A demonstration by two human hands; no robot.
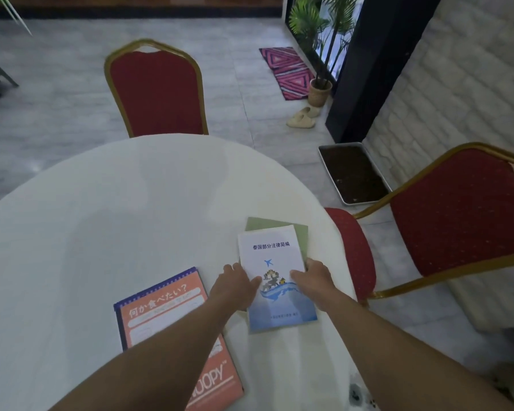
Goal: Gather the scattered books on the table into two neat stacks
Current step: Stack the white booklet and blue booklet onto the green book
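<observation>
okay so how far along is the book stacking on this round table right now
Looks done: the orange notebook lies at the left, seemingly atop a blue-edged book. In hand: left hand and right hand press the sides of the white and blue booklet, which sits skewed on a green book. Left: squaring that right pile. No other loose books show.

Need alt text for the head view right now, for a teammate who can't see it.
Both hands, left hand and right hand, hold a white-and-blue booklet lying on a green book on a round white table. An orange notebook lies to its left.
</observation>
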